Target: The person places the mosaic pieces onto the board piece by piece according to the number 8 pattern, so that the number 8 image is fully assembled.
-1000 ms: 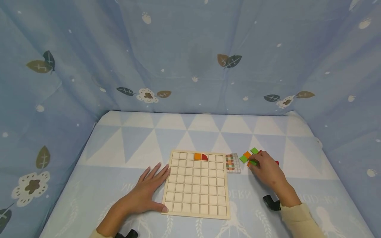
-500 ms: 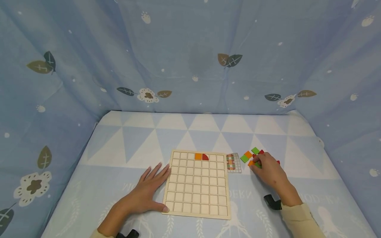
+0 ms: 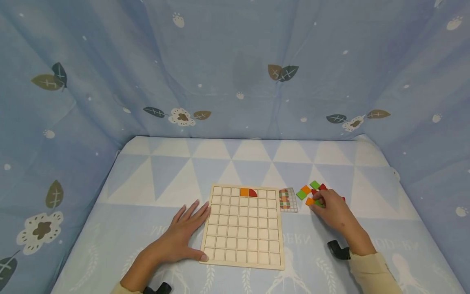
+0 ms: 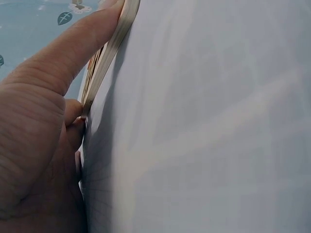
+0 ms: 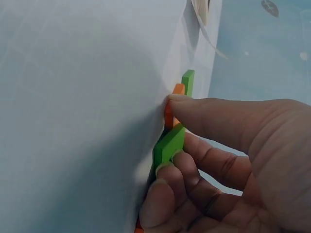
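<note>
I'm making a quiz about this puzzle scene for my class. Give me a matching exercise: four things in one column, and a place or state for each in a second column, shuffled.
Things:
1. left hand
2. right hand
3. pattern card
4. red quarter-circle tile

Places or states:
A. in the top row of the wooden board
B. flat against the board's left edge
C. between the board and the loose tiles
D. pinching a green tile

Pairs: 1-B, 2-D, 3-C, 4-A
</note>
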`<state>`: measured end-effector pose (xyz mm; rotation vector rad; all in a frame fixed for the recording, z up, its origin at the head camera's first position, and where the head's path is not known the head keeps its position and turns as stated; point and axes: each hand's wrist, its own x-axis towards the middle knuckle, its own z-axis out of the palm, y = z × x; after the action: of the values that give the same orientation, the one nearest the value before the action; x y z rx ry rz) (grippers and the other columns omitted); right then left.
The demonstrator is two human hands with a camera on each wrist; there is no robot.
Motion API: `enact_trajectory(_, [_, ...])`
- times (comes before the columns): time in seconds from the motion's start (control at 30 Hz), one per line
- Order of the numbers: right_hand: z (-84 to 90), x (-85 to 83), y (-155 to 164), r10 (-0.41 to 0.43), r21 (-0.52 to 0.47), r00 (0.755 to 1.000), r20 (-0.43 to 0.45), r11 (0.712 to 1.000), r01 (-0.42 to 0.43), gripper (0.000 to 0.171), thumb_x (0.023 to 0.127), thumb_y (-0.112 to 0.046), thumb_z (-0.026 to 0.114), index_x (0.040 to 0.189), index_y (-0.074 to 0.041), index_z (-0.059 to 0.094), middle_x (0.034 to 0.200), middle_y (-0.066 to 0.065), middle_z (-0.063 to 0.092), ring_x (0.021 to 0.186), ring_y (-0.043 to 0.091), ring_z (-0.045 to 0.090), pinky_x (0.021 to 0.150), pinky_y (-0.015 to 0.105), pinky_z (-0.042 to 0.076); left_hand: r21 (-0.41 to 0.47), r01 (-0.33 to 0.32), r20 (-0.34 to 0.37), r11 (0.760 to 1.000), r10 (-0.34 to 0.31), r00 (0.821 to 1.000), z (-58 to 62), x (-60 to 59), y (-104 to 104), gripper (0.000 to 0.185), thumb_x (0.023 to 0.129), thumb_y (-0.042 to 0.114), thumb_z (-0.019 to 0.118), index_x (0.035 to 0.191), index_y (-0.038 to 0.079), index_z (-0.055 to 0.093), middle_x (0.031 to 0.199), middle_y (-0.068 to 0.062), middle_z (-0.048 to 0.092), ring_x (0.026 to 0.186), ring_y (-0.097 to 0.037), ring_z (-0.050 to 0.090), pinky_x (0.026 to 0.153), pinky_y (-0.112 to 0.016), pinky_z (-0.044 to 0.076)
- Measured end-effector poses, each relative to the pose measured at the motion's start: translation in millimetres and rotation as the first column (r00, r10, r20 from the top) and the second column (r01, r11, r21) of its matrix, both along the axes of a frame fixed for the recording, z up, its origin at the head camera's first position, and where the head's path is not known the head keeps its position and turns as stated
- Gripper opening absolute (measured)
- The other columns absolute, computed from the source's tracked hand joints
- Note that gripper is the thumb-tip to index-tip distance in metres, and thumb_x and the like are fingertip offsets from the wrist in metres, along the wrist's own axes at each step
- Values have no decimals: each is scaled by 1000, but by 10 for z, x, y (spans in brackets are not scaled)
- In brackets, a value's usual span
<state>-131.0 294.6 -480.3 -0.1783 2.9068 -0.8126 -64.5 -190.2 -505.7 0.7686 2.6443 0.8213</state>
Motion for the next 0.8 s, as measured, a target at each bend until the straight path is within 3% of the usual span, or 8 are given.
enact_trajectory(0.17, [56,-4,27,-1,-8,998,56,1000,1,28,91,-6,78,113,8,67,93,10,56,85,26,51,73,41,46,-3,-2,-2,1000,2,1000,0,-6,1,130,72,75,80,169,14,18,175,2,10,161,-31,-1,123,-58,-7])
enact_trajectory(0.43, [115,15,63,-76,72,992,103,995,69,26,93,-2,71,112,11,61,82,8,55,78,25,52,67,37,46,3,6,-15,1000,-6,1000,-10,-5,4,130,72,75,80,169,13,19,175,1,11,161,-32,0,123,-59,-5])
enact_trajectory(0.63, [206,-2,111,-123,108,974,192,989,104,28,95,-13,73,107,9,59,85,10,60,78,27,55,66,38,48,3,3,-8,1000,-3,1000,-6,-7,4,129,73,74,80,169,14,19,175,1,10,161,-32,-1,123,-58,-6])
enact_trajectory(0.8, [202,12,164,-145,95,966,214,987,127,31,93,-20,77,101,5,61,82,8,58,75,25,53,62,34,45,1,4,-2,1000,-4,1000,-4,-12,0,129,73,74,80,169,14,19,175,1,10,161,-32,-1,123,-58,-7])
